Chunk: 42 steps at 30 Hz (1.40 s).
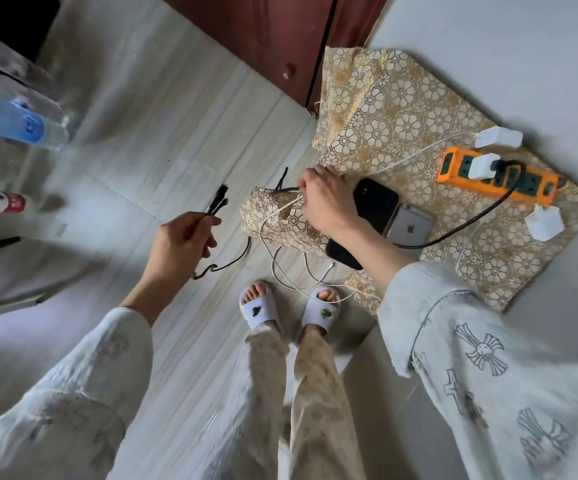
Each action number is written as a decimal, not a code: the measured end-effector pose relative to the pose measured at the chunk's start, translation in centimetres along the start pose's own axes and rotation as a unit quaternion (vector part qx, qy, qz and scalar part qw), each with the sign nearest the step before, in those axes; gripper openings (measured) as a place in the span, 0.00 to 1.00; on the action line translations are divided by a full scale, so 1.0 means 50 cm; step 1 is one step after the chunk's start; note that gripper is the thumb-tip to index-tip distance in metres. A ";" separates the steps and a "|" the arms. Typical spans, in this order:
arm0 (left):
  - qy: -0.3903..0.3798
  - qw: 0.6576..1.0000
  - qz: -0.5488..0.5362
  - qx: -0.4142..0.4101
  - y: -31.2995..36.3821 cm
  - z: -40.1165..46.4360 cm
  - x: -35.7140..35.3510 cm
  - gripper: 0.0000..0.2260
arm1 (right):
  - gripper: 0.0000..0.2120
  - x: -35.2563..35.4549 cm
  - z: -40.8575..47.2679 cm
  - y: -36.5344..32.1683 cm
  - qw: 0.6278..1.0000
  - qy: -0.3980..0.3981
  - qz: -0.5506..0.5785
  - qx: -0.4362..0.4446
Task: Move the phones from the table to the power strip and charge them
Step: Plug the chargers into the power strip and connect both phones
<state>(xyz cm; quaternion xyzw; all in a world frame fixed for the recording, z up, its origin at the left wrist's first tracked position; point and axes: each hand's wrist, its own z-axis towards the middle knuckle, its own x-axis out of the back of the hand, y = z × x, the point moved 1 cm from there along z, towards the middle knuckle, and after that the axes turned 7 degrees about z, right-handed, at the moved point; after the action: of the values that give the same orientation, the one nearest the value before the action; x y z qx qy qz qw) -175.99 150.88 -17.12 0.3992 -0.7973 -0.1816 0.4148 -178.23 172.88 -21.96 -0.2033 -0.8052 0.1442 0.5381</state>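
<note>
Right hand (318, 199) pinching white cable (273, 216)

Black phone (377, 202) face down on the flower-patterned tablecloth (401, 109), camera end towards the power strip, partly hidden under a forearm. Silver phone (410, 225) just beside it, back up, logo showing, edge touching the black one. Third dark phone (341, 252) at the table's near edge, mostly covered by the same arm. Orange power strip (497, 180) flat on the cloth, well beyond the phones, with green sockets; one white charger (483, 166) and a black plug seated in it. No cable visibly joined to any phone.
</note>
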 end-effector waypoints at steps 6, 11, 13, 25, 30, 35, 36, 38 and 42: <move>-0.021 1.000 -0.004 0.005 0.002 -0.040 -0.031 0.08 | 0.07 -0.017 -0.146 -0.002 0.967 -0.171 0.185 -0.040; -0.059 0.998 -0.005 0.004 -0.005 -0.072 -0.072 0.09 | 0.15 -0.015 -0.197 0.070 0.956 -0.180 0.158 -0.170; -0.066 0.998 -0.004 0.003 -0.007 -0.077 -0.082 0.09 | 0.17 -0.006 -0.188 0.090 0.960 -0.061 0.146 -0.229; -0.086 0.996 0.000 -0.035 0.016 -0.092 -0.099 0.10 | 0.54 0.008 -0.091 0.074 0.853 0.039 0.181 -0.488; -0.102 0.994 -0.005 -0.045 0.029 -0.104 -0.101 0.10 | 0.53 0.011 -0.073 0.080 0.832 0.028 0.196 -0.517; -0.086 0.995 -0.012 -0.039 0.030 -0.102 -0.094 0.10 | 0.43 0.033 -0.086 0.099 0.766 0.141 0.358 -0.515; -0.082 0.996 -0.012 -0.037 0.030 -0.103 -0.092 0.10 | 0.40 0.042 -0.095 0.103 0.756 0.186 0.388 -0.493; -0.077 0.996 -0.009 -0.035 0.034 -0.106 -0.090 0.10 | 0.35 0.068 -0.110 0.112 0.745 0.283 0.431 -0.424; -0.088 0.995 -0.001 -0.047 0.050 -0.110 -0.088 0.12 | 0.38 0.126 -0.112 0.120 0.694 0.391 0.506 -0.330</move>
<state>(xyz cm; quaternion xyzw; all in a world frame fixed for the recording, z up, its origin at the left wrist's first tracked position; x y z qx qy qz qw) -171.29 156.09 -14.60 0.3626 -0.8207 -0.2543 0.3608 -174.16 181.23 -17.47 -0.7827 -0.2931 0.0277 0.5484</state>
